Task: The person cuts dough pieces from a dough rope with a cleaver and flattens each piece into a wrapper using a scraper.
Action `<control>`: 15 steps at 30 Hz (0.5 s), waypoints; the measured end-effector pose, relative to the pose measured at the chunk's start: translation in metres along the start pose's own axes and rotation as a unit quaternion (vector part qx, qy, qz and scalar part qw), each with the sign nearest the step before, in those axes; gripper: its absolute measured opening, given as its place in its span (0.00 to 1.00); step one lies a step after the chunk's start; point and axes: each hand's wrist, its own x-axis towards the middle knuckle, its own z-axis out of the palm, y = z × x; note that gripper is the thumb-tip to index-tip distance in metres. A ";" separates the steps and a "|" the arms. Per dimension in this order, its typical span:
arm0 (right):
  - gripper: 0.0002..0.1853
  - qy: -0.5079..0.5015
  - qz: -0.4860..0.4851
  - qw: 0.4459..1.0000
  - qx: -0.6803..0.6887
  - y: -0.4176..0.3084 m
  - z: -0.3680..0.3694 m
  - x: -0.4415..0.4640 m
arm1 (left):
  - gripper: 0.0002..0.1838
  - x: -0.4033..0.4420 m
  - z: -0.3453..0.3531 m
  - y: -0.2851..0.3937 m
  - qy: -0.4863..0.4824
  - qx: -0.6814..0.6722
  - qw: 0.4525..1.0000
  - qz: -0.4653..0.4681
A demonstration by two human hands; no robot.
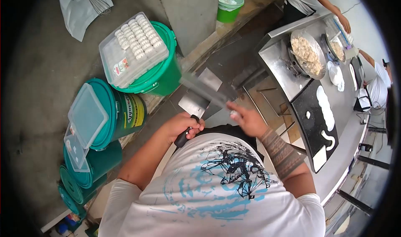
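At ten o'clock, a tray (144, 64) is borne by a green bucket (169, 74). By the left hand (186, 126), fingers curled, a broad-bladed tool (194, 104) is gripped near centre — then a long blurred tool (207, 92), pointing to ten, is clasped by the right hand (247, 119).

The flat-bladed tool (192, 104) is silver with a black handle (182, 138); the blurred blade (204, 91) is grey. Black line-work over light-blue lettering patterns the white T-shirt (221, 182). The bucket (169, 76) is bright green, the drum label (134, 111) yellow and green. White dough (323, 107) contrasts with the black mat (301, 107); the filling (307, 55) is beige.
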 end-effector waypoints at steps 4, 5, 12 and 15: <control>0.28 -0.024 0.005 1.000 0.004 -0.019 0.004 -0.001 | 0.05 -0.009 -0.012 0.004 -0.024 -0.002 0.999 -0.026; 0.29 0.014 0.029 0.999 0.020 0.001 0.001 0.011 | 0.04 -0.010 -0.013 0.002 -0.027 -0.002 0.999 -0.033; 0.28 -0.025 0.033 0.999 0.027 -0.032 0.003 -0.002 | 0.37 -0.008 -0.044 -0.005 -0.019 0.035 0.998 -0.046; 0.29 0.050 0.089 0.995 0.022 0.006 0.012 -0.002 | 0.43 -0.016 -0.033 0.002 -0.008 0.055 0.998 -0.028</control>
